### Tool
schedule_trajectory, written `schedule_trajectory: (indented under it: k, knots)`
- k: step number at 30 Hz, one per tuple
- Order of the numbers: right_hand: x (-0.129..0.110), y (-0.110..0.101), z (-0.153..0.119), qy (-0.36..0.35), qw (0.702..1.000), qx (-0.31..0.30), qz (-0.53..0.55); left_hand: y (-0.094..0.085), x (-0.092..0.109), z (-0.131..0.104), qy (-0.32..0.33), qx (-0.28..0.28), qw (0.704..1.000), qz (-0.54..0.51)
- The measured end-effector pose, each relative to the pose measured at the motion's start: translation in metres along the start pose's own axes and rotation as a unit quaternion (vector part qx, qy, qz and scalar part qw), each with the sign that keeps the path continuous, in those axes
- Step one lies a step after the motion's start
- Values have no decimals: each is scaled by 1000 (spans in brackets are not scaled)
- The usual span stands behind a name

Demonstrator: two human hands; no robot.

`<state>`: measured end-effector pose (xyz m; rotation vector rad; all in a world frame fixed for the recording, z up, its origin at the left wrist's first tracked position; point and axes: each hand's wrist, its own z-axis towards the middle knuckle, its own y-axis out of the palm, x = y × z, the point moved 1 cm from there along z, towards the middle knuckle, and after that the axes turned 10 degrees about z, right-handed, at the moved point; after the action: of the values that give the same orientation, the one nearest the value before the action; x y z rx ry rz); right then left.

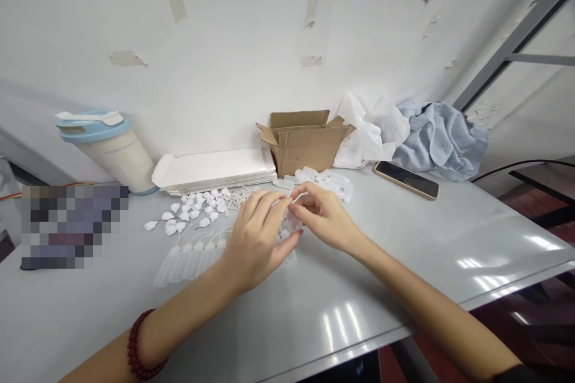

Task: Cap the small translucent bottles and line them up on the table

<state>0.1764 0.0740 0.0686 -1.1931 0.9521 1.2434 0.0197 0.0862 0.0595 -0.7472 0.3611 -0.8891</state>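
My left hand (pixel 260 236) and my right hand (pixel 324 215) meet above the middle of the table. Between their fingertips is a small translucent white piece (pixel 293 222), largely covered by the fingers. The right thumb and index finger pinch together at it, while the left fingers reach over it from the other side. Left of my left hand, several clear tubes with white caps and strings (pixel 188 260) lie in a row. Behind them is a scattered pile of white caps (pixel 197 206). More translucent tubes (pixel 332 182) lie loose just behind my right hand.
An open cardboard box (pixel 305 146) stands against the wall, with a stack of flat white boxes (pixel 215 169) to its left. A blue-lidded cup (pixel 119 152) leans farther left. White plastic bags (pixel 368 131), blue cloth (pixel 442 137) and a phone (pixel 406 179) sit on the right of the table (pixel 404 233).
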Motion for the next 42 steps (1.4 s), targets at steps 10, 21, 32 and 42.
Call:
schedule_trajectory:
  k: [10,21,32,42]
  knots:
    - [14,-28,12,62,981,-135,-121,21,16,-17,-60,-167,982,-63]
    - [20,-23,13,50,974,-141,-172,25,17,-24,-48,-227,972,-39]
    - [20,-22,13,84,974,-147,-148,26,17,-26,-49,-234,970,-38]
    - [24,-22,12,96,975,-151,-128,24,16,-23,-54,-258,964,-39]
